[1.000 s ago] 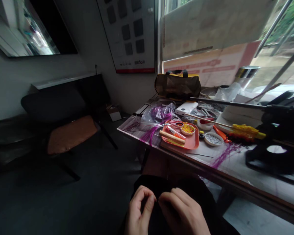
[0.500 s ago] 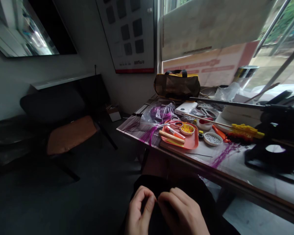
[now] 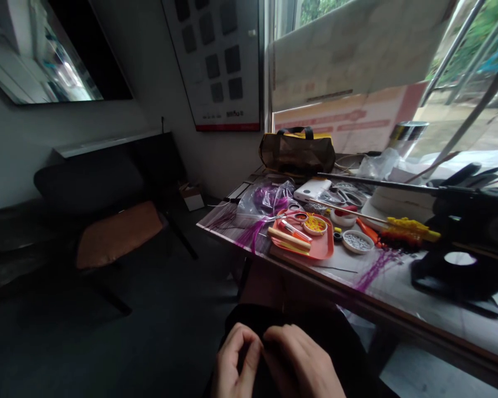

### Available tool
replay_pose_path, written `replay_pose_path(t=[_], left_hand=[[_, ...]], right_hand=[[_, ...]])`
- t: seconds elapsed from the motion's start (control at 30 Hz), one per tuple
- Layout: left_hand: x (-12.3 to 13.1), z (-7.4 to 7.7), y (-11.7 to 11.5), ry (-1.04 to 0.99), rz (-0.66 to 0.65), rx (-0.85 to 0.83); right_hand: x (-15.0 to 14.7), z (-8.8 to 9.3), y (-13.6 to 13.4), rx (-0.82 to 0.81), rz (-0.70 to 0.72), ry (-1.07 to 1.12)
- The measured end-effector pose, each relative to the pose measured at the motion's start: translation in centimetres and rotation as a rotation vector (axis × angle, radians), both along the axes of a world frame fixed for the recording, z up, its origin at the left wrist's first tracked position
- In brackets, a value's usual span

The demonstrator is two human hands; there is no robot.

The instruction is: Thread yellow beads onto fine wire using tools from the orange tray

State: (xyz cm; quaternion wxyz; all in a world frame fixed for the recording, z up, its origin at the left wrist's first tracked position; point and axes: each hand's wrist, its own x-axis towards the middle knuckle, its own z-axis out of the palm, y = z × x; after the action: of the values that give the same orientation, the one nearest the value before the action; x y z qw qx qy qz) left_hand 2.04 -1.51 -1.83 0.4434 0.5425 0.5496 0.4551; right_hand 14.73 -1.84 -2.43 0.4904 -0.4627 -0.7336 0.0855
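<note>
Dish (image 3: 315, 234): yellow bits (image 3: 315, 222) (on tray (image 3: 324, 246)) | bowl (image 3: 358, 252): grey bits (image 3: 358, 241) | fingers (image 3: 252, 359): curled

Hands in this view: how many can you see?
2. The left hand and right hand are side by side at the bottom, in front of the dark clothing. Both show plainly, though some fingers are hidden; I see no others.

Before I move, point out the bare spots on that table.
Bare table shows between the right-hand purple strands, the black stand and the front edge. The tray is free too at its right front corner. Crowded: behind the tray, where a plastic bag and white device lie.
</note>
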Motion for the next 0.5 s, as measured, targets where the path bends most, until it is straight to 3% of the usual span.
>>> replay_pose_path(t=[0.33, 0.5], left_hand=[[-0.3, -0.5, 0.2, 0.076, 0.009, 0.115], [-0.6, -1.1, 0.5, 0.136, 0.01, 0.155]], right_hand=[[0.1, -0.5, 0.5, 0.038, 0.011, -0.054], [-0.1, -1.0, 0.5, -0.009, -0.083, 0.019]])
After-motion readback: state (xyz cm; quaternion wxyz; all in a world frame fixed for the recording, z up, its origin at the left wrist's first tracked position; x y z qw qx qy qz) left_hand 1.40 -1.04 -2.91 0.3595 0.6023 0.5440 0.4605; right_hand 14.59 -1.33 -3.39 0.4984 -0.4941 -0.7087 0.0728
